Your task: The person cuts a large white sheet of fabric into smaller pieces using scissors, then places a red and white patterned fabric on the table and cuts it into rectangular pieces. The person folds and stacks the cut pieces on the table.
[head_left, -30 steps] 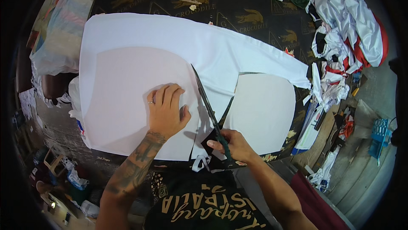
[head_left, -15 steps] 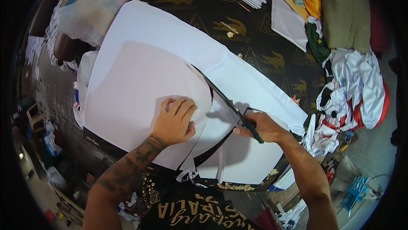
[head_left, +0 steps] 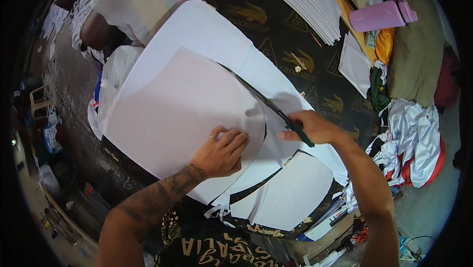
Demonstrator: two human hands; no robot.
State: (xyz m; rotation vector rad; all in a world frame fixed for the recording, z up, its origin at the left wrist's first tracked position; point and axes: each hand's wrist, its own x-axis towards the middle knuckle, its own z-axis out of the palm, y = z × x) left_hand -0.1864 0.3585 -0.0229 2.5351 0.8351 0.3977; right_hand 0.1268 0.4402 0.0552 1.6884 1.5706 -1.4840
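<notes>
My right hand (head_left: 314, 128) is closed round the dark handles of a pair of long scissors (head_left: 266, 100). Their blades point up and left, along the curved edge of a pale pinkish pattern piece (head_left: 167, 106). Under that piece lies white fabric (head_left: 207, 23), showing beyond its far and right edges. On the pattern piece, near its right edge, my left hand (head_left: 224, 152) presses down with bent fingertips, a ring on one finger; it holds nothing I can see. A separate cut white piece (head_left: 290, 190) lies nearer me, right of a dark gap.
A stack of folded white sheets (head_left: 300, 0) lies at the far side of the dark printed table cover (head_left: 290, 45). A pink bottle (head_left: 382, 15) rests at the far right. White and red cloth (head_left: 416, 143) is heaped on the right, a plastic bag (head_left: 120, 67) on the left.
The scissors and my right hand have moved farther along the curved edge. My left hand has shifted right on the pattern piece. The whole view has turned and shifted somewhat.
</notes>
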